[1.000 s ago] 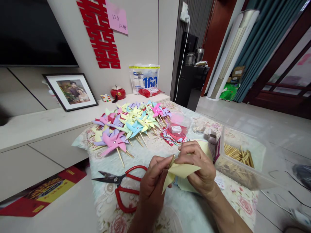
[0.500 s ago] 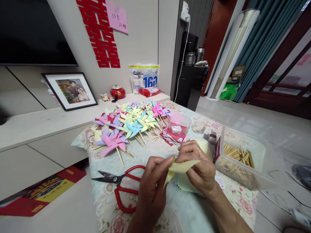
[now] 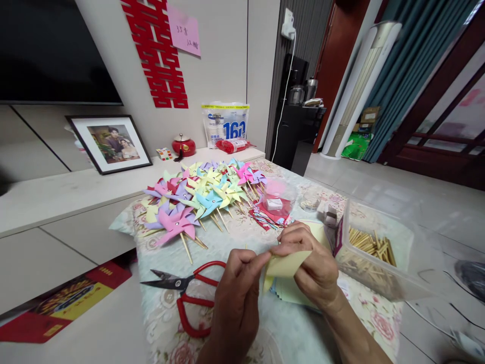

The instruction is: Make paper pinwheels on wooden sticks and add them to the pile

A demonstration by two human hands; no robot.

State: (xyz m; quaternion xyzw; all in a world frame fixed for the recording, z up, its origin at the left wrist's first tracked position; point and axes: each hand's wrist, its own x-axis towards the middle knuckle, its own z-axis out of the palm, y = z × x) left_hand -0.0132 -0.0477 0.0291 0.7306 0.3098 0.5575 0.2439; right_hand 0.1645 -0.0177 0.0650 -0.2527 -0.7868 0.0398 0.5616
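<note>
A pale yellow sheet of paper (image 3: 290,264) is pinched between my two hands over the table, its free flap bent toward the right. My left hand (image 3: 240,288) is closed on its left side, thumb and fingertips at the upper edge. My right hand (image 3: 308,263) grips the upper part, with its fingertips meeting the left ones. Beneath lies a stack of pale paper sheets (image 3: 297,292), partly hidden by my right hand. Red-handled scissors (image 3: 185,288) rest with blades apart, left of my left hand. Beyond them lie many finished paper pinwheels (image 3: 206,194) on sticks.
A clear plastic box (image 3: 364,273) of short wooden sticks stands at the right. Red and patterned paper pieces (image 3: 271,215) lie behind my hands, near a small round clear container (image 3: 309,201). A framed photo (image 3: 109,144) leans on the white cabinet at the back.
The yellow paper has turned slightly, its flap now facing me more broadly. Both hands stay closed on it in nearly the same place.
</note>
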